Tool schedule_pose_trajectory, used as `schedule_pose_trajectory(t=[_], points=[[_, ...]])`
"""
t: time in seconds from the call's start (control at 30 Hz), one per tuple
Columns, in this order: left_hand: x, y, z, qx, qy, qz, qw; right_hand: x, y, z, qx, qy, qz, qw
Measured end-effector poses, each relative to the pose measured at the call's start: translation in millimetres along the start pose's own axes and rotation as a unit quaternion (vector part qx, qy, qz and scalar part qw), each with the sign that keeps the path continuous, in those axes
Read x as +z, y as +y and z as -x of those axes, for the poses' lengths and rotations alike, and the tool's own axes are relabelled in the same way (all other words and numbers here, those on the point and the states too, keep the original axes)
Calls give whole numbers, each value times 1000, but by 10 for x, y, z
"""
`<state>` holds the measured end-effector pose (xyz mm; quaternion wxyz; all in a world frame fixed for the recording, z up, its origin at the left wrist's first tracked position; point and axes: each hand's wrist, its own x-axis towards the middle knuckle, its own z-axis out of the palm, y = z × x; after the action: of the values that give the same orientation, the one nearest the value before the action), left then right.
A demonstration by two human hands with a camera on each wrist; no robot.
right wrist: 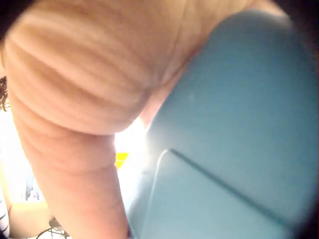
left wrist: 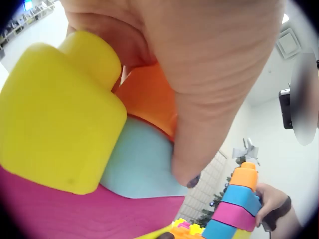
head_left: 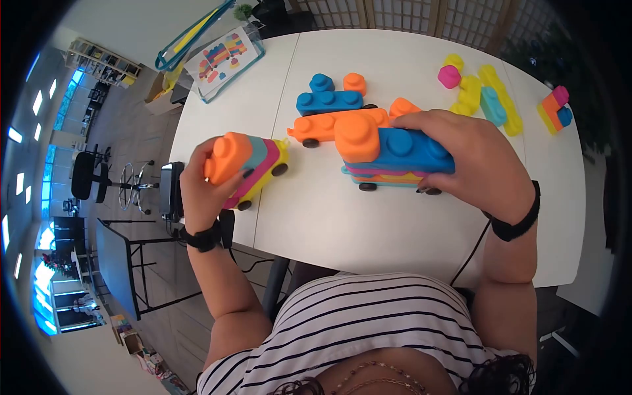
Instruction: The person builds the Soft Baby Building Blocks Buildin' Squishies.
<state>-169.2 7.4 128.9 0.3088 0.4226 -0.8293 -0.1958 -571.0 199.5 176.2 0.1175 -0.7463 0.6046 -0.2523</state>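
My left hand point(head_left: 199, 191) grips a wheeled toy-block car point(head_left: 268, 150) by its stack, thumb along one side. Orange, light blue and magenta blocks sit above its yellow wheeled base. The left wrist view shows a yellow block point(left wrist: 60, 119) close up beside a light blue block point(left wrist: 142, 162). With my right hand point(head_left: 484, 161) I hold a second wheeled stack by its right end, fingers over the long blue block point(head_left: 405, 148). An orange block point(head_left: 357, 138) tops its left end; thinner coloured layers and dark wheels show below. A blue block surface point(right wrist: 239, 119) fills much of the right wrist view.
Behind the right stack stands a long orange wheeled base point(head_left: 322, 125), with a blue block point(head_left: 329, 101) beyond it. Loose yellow blocks point(head_left: 469, 95) and a small multicoloured stack point(head_left: 552, 115) lie at the right. A clear bag with a picture card point(head_left: 220, 62) stands at the back left.
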Motion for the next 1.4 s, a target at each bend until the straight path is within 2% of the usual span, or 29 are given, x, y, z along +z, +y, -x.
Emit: schedule_pose_trajectory(t=[0.07,0.13,0.23,0.37,0.53,0.67,0.77,0.83,0.93,1.07,1.13,1.2,1.27,1.4], points=[[56,151,89,18,-57,67,996,7,36,-2,-3,0,-1,1000],[123,259,148,-8,-104,130,986,33,61,-1,-8,3,-2,1000],[269,337,167,43,-107,125,985,69,67,-10,-44,32,-5,999],[367,405,124,44,-121,136,982,85,49,-18,-45,32,1,998],[436,502,71,72,-139,57,986,35,31,-14,-25,13,-4,1000],[495,482,67,70,-140,72,985,47,46,-11,-33,18,0,999],[527,544,67,77,-145,37,986,30,38,-9,-31,10,-10,999],[535,550,56,77,-140,20,987,18,34,-3,-23,-3,-17,1000],[511,555,40,76,-134,2,988,-8,30,25,-49,31,-8,998],[417,414,40,62,-116,-22,991,-79,20,47,-3,7,-17,1000],[352,304,36,44,-89,-29,995,-69,49,51,9,-2,-18,1000],[290,218,57,30,-74,-18,997,-12,111,51,-15,6,-34,999],[214,143,79,-31,-46,-1,998,36,104,22,-14,-3,-55,998],[74,-107,130,-32,11,-59,998,78,59,-18,-5,-38,-75,996]])
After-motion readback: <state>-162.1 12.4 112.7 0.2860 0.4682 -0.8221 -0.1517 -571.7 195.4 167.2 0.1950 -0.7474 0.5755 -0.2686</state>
